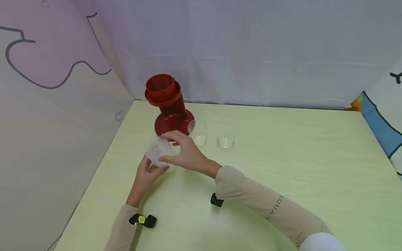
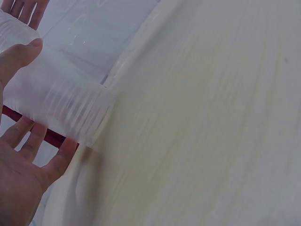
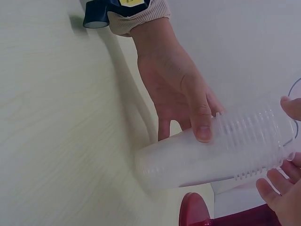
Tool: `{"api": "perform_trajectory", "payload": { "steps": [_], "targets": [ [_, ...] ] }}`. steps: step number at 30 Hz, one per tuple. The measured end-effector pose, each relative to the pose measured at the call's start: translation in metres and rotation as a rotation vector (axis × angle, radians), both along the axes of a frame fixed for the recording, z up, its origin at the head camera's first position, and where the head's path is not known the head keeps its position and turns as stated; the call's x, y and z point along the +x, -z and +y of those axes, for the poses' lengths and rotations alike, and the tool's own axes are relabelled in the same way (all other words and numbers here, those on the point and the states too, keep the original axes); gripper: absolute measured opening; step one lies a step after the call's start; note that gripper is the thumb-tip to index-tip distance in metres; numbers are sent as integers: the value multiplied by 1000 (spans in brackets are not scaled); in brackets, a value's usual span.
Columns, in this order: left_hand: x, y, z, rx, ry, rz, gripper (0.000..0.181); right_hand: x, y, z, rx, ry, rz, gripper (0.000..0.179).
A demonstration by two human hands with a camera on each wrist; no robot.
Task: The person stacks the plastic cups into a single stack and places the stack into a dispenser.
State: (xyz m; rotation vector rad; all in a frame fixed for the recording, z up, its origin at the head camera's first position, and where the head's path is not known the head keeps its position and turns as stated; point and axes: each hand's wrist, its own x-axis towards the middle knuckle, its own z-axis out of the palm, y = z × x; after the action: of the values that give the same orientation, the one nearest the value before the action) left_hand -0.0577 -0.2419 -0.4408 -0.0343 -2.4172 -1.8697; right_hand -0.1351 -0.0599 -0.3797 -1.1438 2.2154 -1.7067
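Note:
Both of my hands hold a stack of clear, ribbed plastic cups (image 1: 159, 152) just above the table. My left hand (image 1: 147, 176) grips the side of the stack, thumb and fingers on opposite sides, as the right wrist view shows from across the stack (image 3: 188, 160). Around the rim end curl the thumb and fingers of my right hand (image 1: 190, 152). Close behind the stack stands a red, tube-shaped plastic piece (image 1: 172, 115) with a round base and a cup-like top. Two clear cups, a nearer-left one (image 1: 200, 139) and another (image 1: 225, 141), stand upright to its right.
The pale wooden-looking table (image 1: 282, 167) reaches a light cloth wall (image 1: 251, 52) at the back. A printed cloth panel (image 1: 62, 132) borders the left side. Small black wrist cameras (image 1: 146, 220) hang from the sleeves, low over the table.

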Motion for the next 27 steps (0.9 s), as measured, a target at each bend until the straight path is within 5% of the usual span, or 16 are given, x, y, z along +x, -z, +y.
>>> {"api": "perform_trajectory", "payload": {
  "steps": [27],
  "targets": [
    [1,0,1,-32,1,16,77,10,11,18,57,79,-25,62]
  ]
}}
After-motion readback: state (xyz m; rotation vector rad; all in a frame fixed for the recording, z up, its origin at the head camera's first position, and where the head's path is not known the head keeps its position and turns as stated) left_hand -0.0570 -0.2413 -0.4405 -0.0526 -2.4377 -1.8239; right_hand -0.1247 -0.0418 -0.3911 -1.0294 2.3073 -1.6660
